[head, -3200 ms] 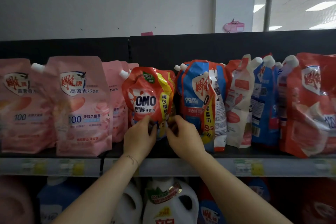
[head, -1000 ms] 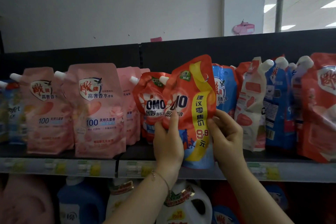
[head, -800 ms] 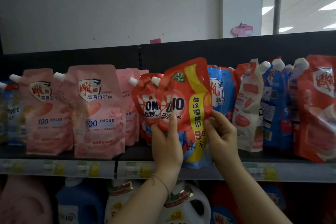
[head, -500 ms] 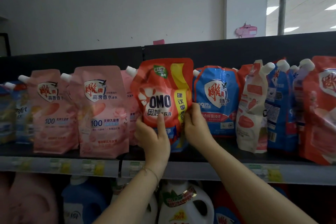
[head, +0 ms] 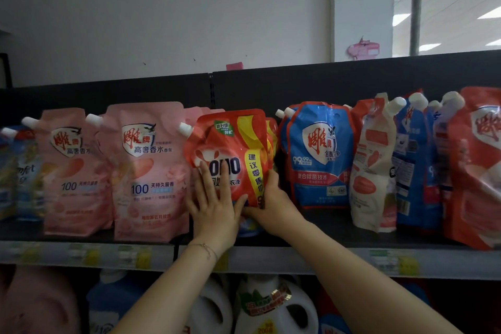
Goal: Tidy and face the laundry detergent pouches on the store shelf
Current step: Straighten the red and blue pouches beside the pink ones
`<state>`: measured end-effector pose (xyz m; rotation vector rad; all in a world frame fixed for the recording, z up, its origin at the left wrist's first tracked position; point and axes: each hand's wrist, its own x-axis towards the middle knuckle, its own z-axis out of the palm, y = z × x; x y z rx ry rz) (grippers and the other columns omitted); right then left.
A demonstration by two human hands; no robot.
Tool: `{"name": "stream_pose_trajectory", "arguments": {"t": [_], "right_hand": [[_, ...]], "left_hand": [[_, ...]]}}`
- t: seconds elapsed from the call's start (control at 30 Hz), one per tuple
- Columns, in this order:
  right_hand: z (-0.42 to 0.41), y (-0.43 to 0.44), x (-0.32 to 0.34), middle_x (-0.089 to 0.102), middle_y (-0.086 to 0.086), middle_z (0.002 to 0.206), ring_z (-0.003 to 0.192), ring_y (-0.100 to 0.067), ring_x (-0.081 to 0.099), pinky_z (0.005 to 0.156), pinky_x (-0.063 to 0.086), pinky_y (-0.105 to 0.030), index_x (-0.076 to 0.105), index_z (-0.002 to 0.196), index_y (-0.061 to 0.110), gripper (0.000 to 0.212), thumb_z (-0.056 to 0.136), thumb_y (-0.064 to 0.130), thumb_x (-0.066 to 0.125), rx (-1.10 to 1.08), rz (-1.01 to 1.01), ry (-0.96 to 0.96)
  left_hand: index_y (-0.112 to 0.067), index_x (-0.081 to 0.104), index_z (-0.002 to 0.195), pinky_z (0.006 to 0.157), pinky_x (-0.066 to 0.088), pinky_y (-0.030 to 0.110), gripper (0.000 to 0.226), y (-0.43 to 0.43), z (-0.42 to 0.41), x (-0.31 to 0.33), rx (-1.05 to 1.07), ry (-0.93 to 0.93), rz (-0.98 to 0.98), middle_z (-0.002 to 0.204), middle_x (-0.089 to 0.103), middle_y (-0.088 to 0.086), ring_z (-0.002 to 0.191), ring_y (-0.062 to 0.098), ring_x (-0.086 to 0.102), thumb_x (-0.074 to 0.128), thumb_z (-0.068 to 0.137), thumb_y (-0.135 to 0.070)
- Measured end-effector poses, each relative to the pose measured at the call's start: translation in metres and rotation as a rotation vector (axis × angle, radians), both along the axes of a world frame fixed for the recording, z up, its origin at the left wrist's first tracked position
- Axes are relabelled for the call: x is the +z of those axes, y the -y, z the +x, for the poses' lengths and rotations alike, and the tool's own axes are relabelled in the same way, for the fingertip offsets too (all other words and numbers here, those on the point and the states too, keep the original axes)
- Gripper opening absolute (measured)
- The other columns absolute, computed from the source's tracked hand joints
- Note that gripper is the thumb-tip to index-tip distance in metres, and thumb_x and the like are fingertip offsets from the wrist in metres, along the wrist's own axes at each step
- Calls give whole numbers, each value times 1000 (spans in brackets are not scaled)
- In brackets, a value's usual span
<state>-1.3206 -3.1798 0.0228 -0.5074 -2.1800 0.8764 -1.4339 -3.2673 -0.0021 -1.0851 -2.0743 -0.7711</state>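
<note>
Seating the red OMO pouch (head: 230, 154) face-out on the shelf (head: 352, 257)

My left hand (head: 212, 204) lies flat on the pouch's front, fingers spread, pressing it upright so the label shows squarely. My right hand (head: 272, 202) has its grip pinched on the lower right edge, I judge to steer the base into line. The pouch stands between the pink pouch (head: 150, 171) and the blue pouch (head: 320, 154), with a second red one just behind it. Further right, several pouches sit turned sideways, not yet faced.

Bare forearms, no sleeves, thin chain bracelet (head: 205, 248) on left wrist
</note>
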Motion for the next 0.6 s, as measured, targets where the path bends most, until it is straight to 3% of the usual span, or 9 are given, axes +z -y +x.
{"name": "stream_pose_trajectory", "arguments": {"t": [0.07, 0.17, 0.23, 0.37, 0.47, 0.53, 0.6], "right_hand": [[3, 0, 3, 50, -3, 135, 116, -22, 56, 93, 52, -44, 10, 140, 36, 88, 80, 38, 73, -38, 52, 59], [18, -3, 6, 54, 0, 128, 111, -21, 58, 89, 53, -43, 25, 134, 28, 75, 78, 48, 70, -70, 143, 176], [34, -5, 9, 59, 3, 119, 104, -18, 60, 85, 54, -42, 42, 124, 24, 57, 80, 49, 68, -114, 209, 225], [78, -10, 15, 62, 9, 91, 82, -10, 60, 75, 56, -36, 59, 99, 24, 21, 86, 40, 63, -308, 366, 166], [112, -20, 16, 61, 9, 80, 72, -5, 58, 67, 53, -28, 60, 89, 24, 15, 89, 39, 60, -501, 423, 70], [133, -27, 17, 57, 10, 73, 66, -4, 53, 57, 42, -22, 57, 78, 24, 18, 90, 37, 59, -607, 429, 43], [151, -34, 16, 56, 9, 70, 64, -9, 52, 54, 36, -25, 55, 70, 23, 25, 90, 38, 57, -716, 409, 39]], "left_hand": [[-16, 3, 152, 105, 25, 62, 75, 0, 5, 2, -1, -38, 7, 158, -4, 18, 144, 34, 1, 23, 94, -59], [-8, 32, 144, 101, 34, 58, 66, 6, 21, 6, -98, -156, 86, 152, 26, 18, 140, 34, 22, 56, 88, -34], [-13, 45, 132, 98, 39, 53, 56, 5, 34, 6, -205, -263, 149, 143, 37, 16, 133, 33, 31, 66, 81, -17], [-18, 48, 123, 101, 38, 45, 49, -10, 62, 3, -418, -381, 142, 135, 41, 11, 128, 30, 37, 64, 77, -14], [-18, 49, 119, 98, 43, 40, 39, -27, 88, 4, -542, -383, 86, 128, 49, 6, 121, 24, 43, 50, 81, -23], [-18, 51, 115, 90, 48, 38, 38, -40, 106, 6, -598, -341, 41, 120, 55, 4, 114, 21, 46, 44, 80, -28], [-18, 53, 115, 82, 50, 37, 39, -53, 125, 9, -643, -252, 4, 116, 56, 2, 109, 21, 50, 44, 80, -32]]}}
